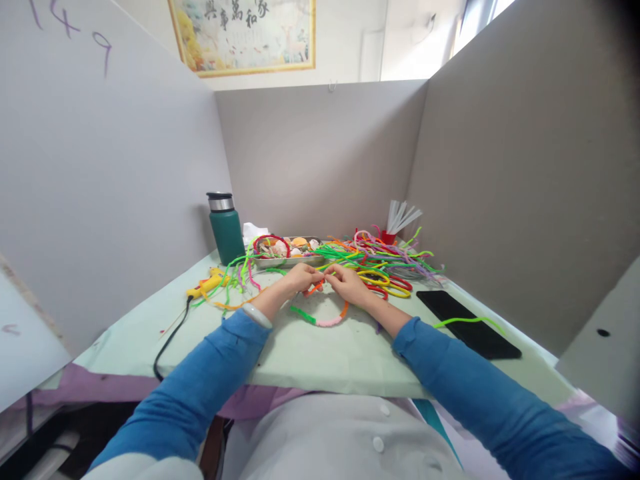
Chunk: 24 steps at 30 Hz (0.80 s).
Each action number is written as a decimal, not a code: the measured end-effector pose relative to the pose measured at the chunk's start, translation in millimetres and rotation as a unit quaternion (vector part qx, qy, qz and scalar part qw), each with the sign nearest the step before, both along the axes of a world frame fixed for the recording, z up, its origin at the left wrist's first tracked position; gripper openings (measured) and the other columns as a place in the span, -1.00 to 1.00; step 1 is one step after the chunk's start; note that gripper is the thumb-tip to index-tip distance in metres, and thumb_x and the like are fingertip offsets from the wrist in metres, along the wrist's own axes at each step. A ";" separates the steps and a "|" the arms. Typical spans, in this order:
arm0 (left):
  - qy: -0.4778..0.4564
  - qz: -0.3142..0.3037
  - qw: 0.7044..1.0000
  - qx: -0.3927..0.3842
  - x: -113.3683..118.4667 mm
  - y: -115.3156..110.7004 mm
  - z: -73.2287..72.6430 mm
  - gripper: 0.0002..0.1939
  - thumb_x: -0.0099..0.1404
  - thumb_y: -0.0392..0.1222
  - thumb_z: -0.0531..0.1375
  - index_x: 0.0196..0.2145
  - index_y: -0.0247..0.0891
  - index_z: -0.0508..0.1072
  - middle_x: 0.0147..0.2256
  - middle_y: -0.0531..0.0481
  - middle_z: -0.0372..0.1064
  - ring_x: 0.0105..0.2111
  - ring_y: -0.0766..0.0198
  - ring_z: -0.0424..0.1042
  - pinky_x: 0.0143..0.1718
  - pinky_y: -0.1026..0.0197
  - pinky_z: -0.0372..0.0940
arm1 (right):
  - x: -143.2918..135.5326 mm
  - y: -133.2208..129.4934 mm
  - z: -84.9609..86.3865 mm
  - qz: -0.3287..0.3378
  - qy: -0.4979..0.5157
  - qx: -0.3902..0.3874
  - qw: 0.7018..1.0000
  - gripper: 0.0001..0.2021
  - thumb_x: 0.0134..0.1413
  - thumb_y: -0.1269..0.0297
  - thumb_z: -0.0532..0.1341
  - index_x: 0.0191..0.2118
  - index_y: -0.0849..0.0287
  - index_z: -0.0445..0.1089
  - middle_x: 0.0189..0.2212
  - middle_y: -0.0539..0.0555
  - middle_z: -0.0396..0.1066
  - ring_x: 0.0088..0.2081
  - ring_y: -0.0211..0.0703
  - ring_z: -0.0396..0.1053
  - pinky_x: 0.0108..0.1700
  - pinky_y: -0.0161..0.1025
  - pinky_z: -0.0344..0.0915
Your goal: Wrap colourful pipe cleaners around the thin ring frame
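Orange strip (315, 289), partly hidden between both hands (347, 284)

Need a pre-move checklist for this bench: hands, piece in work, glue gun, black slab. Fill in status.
1. Left hand and right hand both in view: ok.
2. Orange strip firmly pinched: cannot tell; fingertips hide the contact.
3. Green, pink and orange arc joined into a ring: cannot tell; hands block the view.
4. Glue gun apart from both hands: ok.
5. Glue gun cool: cannot tell.
6. Black slab uncovered: not ok; green stem lies across it.
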<state>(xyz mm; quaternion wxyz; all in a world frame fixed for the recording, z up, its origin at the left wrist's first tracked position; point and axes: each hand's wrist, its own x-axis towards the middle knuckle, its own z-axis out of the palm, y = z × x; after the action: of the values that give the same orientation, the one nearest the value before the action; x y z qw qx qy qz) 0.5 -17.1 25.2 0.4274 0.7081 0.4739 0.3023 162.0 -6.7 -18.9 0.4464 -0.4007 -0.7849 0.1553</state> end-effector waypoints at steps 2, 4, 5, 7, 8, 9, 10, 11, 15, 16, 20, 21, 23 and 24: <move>-0.009 -0.004 1.000 -0.006 -0.7 0.9 -0.8 -0.66 0.05 0.02 0.21 -0.57 -0.36 0.35 -0.73 0.15 0.06 -0.72 0.49 -0.01 -0.69 0.35 0.06 | -0.1 -0.6 0.8 -0.001 -0.001 0.001 1.000 -0.82 0.01 0.24 0.04 -0.34 0.18 0.34 -0.65 -0.08 0.19 -0.57 -0.31 0.09 -0.50 -0.37 -0.01; -0.017 -0.015 1.000 -0.014 -1.9 2.8 -2.2 -0.65 0.05 0.04 0.20 -0.58 -0.34 0.33 -0.75 0.17 0.00 -0.73 0.49 -0.04 -0.70 0.35 0.05 | -0.3 -1.3 1.5 0.000 0.000 -0.001 1.000 -0.82 0.01 0.24 0.05 -0.35 0.19 0.34 -0.65 -0.08 0.19 -0.57 -0.31 0.10 -0.50 -0.37 0.00; -0.020 -0.022 0.999 -0.018 -2.8 4.1 -3.2 -0.65 0.06 0.05 0.20 -0.59 -0.34 0.33 -0.76 0.17 -0.03 -0.74 0.49 -0.04 -0.70 0.35 0.05 | -0.3 -1.6 1.8 0.001 0.001 -0.002 1.000 -0.82 0.01 0.23 0.05 -0.35 0.19 0.34 -0.64 -0.08 0.20 -0.57 -0.31 0.10 -0.50 -0.37 0.00; -0.025 -0.037 0.999 -0.025 -4.8 7.4 -5.7 -0.63 0.07 0.07 0.18 -0.59 -0.33 0.33 -0.78 0.18 -0.07 -0.75 0.48 -0.05 -0.71 0.34 0.05 | -0.4 -2.0 2.3 0.002 0.005 -0.005 1.000 -0.81 0.01 0.22 0.05 -0.35 0.19 0.33 -0.64 -0.08 0.20 -0.57 -0.31 0.10 -0.50 -0.37 0.00; -0.027 -0.045 0.998 -0.028 -5.8 9.2 -6.9 -0.63 0.07 0.07 0.18 -0.59 -0.33 0.34 -0.78 0.18 -0.08 -0.75 0.48 -0.05 -0.71 0.34 0.05 | -0.5 -2.2 2.4 0.002 0.005 -0.005 1.000 -0.81 0.01 0.22 0.05 -0.34 0.19 0.33 -0.64 -0.08 0.20 -0.57 -0.31 0.10 -0.50 -0.37 0.00; -0.028 -0.051 0.998 -0.031 -6.8 10.8 -8.1 -0.63 0.07 0.08 0.18 -0.59 -0.33 0.34 -0.78 0.17 -0.08 -0.75 0.48 -0.05 -0.71 0.34 0.06 | -0.5 -2.3 2.5 0.001 0.005 -0.006 1.000 -0.80 0.01 0.21 0.05 -0.34 0.19 0.33 -0.64 -0.08 0.20 -0.57 -0.32 0.10 -0.50 -0.37 0.01; -0.030 -0.054 0.998 -0.033 -7.5 12.1 -9.2 -0.63 0.07 0.08 0.18 -0.59 -0.33 0.34 -0.78 0.17 -0.09 -0.76 0.48 -0.06 -0.71 0.33 0.06 | -0.4 -2.4 2.5 0.000 0.004 -0.006 1.000 -0.80 0.01 0.21 0.05 -0.34 0.19 0.33 -0.64 -0.08 0.20 -0.57 -0.32 0.10 -0.50 -0.37 0.01; -0.031 -0.057 0.997 -0.034 -8.1 13.0 -9.9 -0.63 0.07 0.08 0.18 -0.59 -0.32 0.34 -0.78 0.17 -0.09 -0.76 0.48 -0.06 -0.71 0.33 0.07 | -0.4 -2.4 2.5 0.000 0.003 -0.007 1.000 -0.80 0.01 0.21 0.05 -0.34 0.19 0.33 -0.64 -0.08 0.20 -0.57 -0.32 0.10 -0.50 -0.37 0.01; -0.021 -0.048 0.998 -0.023 -6.7 11.9 -9.2 -0.62 0.07 0.08 0.18 -0.59 -0.33 0.34 -0.78 0.17 -0.07 -0.75 0.48 -0.04 -0.71 0.34 0.08 | -0.1 -1.6 1.9 0.000 0.005 -0.006 1.000 -0.81 0.01 0.21 0.05 -0.35 0.19 0.33 -0.64 -0.08 0.20 -0.57 -0.32 0.10 -0.50 -0.36 0.01; -0.017 -0.043 0.999 -0.018 -5.6 10.8 -8.4 -0.63 0.07 0.08 0.18 -0.58 -0.34 0.34 -0.77 0.17 -0.05 -0.75 0.49 -0.03 -0.71 0.35 0.08 | 0.0 -1.2 1.7 0.001 0.006 -0.005 1.000 -0.81 0.01 0.22 0.05 -0.35 0.19 0.33 -0.64 -0.08 0.20 -0.57 -0.32 0.10 -0.50 -0.37 0.01; -0.006 -0.002 1.000 0.002 -0.1 7.1 -6.3 -0.65 0.06 0.05 0.19 -0.52 -0.36 0.35 -0.71 0.14 0.08 -0.73 0.50 0.00 -0.71 0.37 0.07 | 0.6 1.1 0.7 -0.002 0.009 -0.004 1.000 -0.82 0.02 0.23 0.04 -0.36 0.19 0.32 -0.66 -0.09 0.19 -0.58 -0.32 0.10 -0.50 -0.37 0.00; -0.003 0.007 1.000 0.007 0.9 6.8 -6.3 -0.65 0.06 0.04 0.19 -0.51 -0.37 0.35 -0.69 0.14 0.10 -0.72 0.50 0.01 -0.71 0.37 0.07 | 0.7 1.7 0.4 -0.003 0.009 -0.003 1.000 -0.81 0.02 0.23 0.04 -0.36 0.19 0.32 -0.66 -0.09 0.19 -0.58 -0.32 0.09 -0.51 -0.37 0.00; -0.001 0.020 1.000 0.019 2.3 7.1 -6.9 -0.66 0.07 0.03 0.19 -0.48 -0.37 0.36 -0.69 0.14 0.11 -0.72 0.50 0.01 -0.71 0.37 0.07 | 1.0 2.6 -0.3 -0.007 0.007 -0.002 1.000 -0.81 0.03 0.22 0.04 -0.35 0.20 0.33 -0.66 -0.09 0.19 -0.59 -0.32 0.08 -0.52 -0.37 -0.02; -0.001 0.023 0.999 0.026 2.6 7.4 -7.2 -0.67 0.07 0.02 0.19 -0.48 -0.37 0.35 -0.68 0.14 0.11 -0.73 0.50 0.02 -0.71 0.37 0.07 | 1.1 2.9 -0.6 -0.010 0.007 -0.002 1.000 -0.80 0.03 0.21 0.05 -0.35 0.20 0.33 -0.67 -0.09 0.18 -0.59 -0.32 0.08 -0.52 -0.37 -0.03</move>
<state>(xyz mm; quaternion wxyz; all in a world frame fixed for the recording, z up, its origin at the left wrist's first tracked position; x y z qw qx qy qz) 3.1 -9.7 18.0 0.4025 0.7073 0.4819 0.3248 163.1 -3.8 -19.5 0.4522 -0.4084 -0.7776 0.1552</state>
